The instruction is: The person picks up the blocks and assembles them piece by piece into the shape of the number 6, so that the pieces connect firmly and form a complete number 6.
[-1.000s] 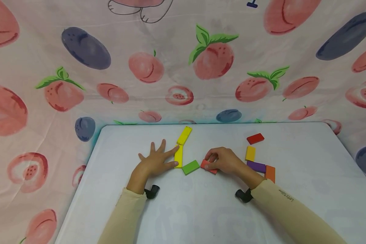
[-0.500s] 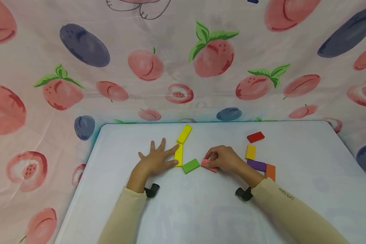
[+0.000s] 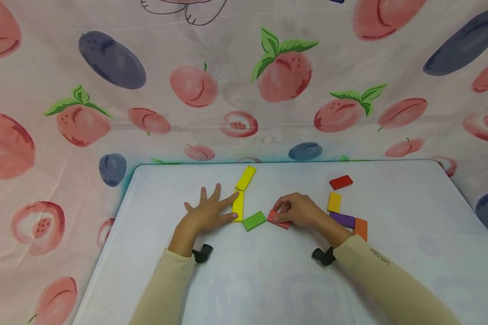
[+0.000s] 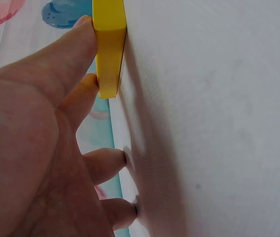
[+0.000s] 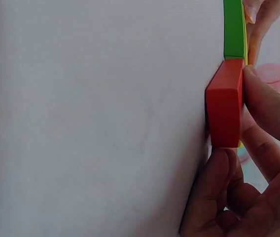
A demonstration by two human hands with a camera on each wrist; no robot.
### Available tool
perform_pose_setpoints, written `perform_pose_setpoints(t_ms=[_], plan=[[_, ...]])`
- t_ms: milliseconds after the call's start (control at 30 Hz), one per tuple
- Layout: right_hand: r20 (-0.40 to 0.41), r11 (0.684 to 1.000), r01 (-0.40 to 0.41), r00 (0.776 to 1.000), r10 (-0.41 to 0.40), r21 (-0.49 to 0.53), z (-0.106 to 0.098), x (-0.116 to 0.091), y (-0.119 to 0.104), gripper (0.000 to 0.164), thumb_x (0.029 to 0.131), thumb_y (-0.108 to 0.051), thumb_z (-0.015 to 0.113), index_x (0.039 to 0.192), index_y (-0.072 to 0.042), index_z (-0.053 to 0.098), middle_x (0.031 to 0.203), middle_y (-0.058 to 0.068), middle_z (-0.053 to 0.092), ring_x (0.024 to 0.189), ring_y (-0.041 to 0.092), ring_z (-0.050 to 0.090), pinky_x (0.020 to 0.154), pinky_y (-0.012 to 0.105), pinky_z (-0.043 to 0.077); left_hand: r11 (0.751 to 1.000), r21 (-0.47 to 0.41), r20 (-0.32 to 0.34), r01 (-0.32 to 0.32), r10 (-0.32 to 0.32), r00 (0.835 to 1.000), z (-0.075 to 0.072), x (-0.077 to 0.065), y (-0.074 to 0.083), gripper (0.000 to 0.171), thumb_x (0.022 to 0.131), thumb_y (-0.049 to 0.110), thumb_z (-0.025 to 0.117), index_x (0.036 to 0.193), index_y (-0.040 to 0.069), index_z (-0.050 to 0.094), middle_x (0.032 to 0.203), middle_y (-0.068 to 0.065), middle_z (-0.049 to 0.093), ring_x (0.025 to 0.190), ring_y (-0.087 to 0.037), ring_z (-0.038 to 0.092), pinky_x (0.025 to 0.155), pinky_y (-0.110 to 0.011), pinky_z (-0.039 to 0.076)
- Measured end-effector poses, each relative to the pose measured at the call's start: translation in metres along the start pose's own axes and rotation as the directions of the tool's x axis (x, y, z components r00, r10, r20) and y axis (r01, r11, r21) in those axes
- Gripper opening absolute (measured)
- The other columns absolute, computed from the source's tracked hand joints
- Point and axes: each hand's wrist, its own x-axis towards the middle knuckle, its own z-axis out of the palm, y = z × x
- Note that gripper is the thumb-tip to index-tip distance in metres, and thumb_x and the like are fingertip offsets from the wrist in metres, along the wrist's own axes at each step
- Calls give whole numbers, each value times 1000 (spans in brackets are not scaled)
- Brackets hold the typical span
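My left hand (image 3: 206, 215) lies with fingers spread. Its thumb and index fingertip rest on the nearer yellow block (image 3: 238, 206), as the left wrist view also shows on that block (image 4: 110, 44). A second yellow block (image 3: 246, 178) stretches away from its far end at an angle. At the near end lies a green block (image 3: 254, 221), turned diagonally. Just right of the green one, my right hand (image 3: 305, 211) pinches a light red block (image 3: 272, 216), thumb on top and fingers curled at its side. In the right wrist view this red block (image 5: 225, 113) sits end to end with the green block (image 5: 234, 29).
On the right of the white table (image 3: 244, 280) lie a dark red block (image 3: 341, 182), an orange-yellow block (image 3: 334, 202), a purple block (image 3: 342, 220) and an orange block (image 3: 360, 229), partly behind the right forearm. A fruit-patterned cloth (image 3: 236, 85) hangs behind the table.
The head view has tipped slightly downward. Both hands and the blocks keep nearly the same places; the light red block has shifted barely, toward the green one.
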Motion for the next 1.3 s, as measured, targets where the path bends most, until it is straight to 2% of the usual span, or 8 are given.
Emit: perform_pose_setpoints(t_ms=[433, 600, 900, 1300], plan=[[44, 998, -52, 998, 51, 33, -3, 2, 2, 28, 88, -35, 81, 111, -20, 75, 89, 3, 65, 88, 20, 57, 73, 30, 48, 1000, 19, 6, 3, -4, 1000, -1, 3, 0, 69, 96, 63, 57, 157, 53, 27, 174, -10, 1, 155, -52, -10, 99, -93, 0], [90, 996, -67, 994, 62, 51, -7, 3, 3, 32, 88, -39, 81, 114, -21, 75, 91, 3, 65, 90, 20, 56, 73, 30, 48, 1000, 12, 7, 9, -9, 1000, -1, 3, 1, 69, 95, 63, 58, 156, 53, 27, 174, -10, 1, 155, -52, -10, 100, -92, -1], [139, 993, -69, 989, 56, 91, -11, 3, 6, 32, 87, -22, 80, 118, -21, 75, 92, 2, 68, 93, 20, 56, 79, 31, 47, 1000, 11, 11, 10, -10, 1000, -1, 2, 0, 69, 96, 63, 57, 157, 52, 27, 174, -10, 0, 155, -52, -10, 100, -92, -1], [166, 987, -65, 985, 40, 148, -13, 2, 9, 31, 89, -24, 78, 119, -21, 76, 90, 5, 65, 90, 22, 55, 75, 32, 45, 1000, 3, 10, 14, -14, 1000, 0, 2, 0, 70, 95, 63, 58, 157, 52, 27, 174, -10, 1, 155, -52, -10, 100, -92, -2]])
